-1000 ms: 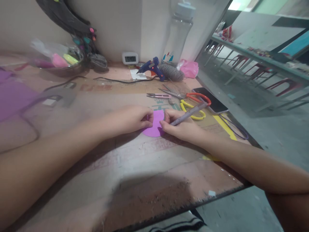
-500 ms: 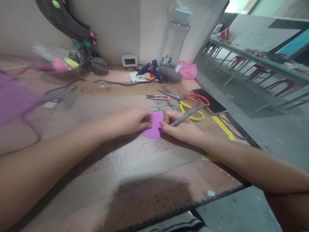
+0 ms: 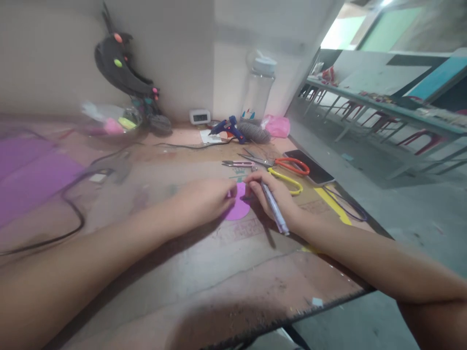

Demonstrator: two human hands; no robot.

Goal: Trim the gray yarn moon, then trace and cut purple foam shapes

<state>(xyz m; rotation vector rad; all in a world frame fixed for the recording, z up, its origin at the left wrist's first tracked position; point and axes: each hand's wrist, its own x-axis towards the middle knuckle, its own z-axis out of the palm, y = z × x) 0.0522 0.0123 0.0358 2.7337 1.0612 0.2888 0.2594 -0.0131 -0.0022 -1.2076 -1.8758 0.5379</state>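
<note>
A small round purple foam piece (image 3: 239, 208) lies flat on the worn wooden table (image 3: 204, 272). My left hand (image 3: 204, 199) rests on its left edge with the fingers curled and pressed down on it. My right hand (image 3: 272, 194) is closed around a purple pen (image 3: 274, 213). The pen's tip touches the top of the foam piece and its barrel points back toward me. The two hands nearly meet over the piece.
Orange-handled scissors (image 3: 288, 164), yellow-handled scissors (image 3: 288, 179), small snips (image 3: 237, 164) and a phone (image 3: 310, 166) lie just beyond my right hand. Farther back stand a blue glue gun (image 3: 229, 127), grey yarn (image 3: 253, 132), a water bottle (image 3: 259, 92) and a clock (image 3: 199, 116). A black cable (image 3: 73, 204) and purple sheets (image 3: 32, 180) lie left.
The view has tilted up. My right hand has turned the pen so its barrel now points toward me instead of to the right, and has shifted to the top edge of the foam piece.
</note>
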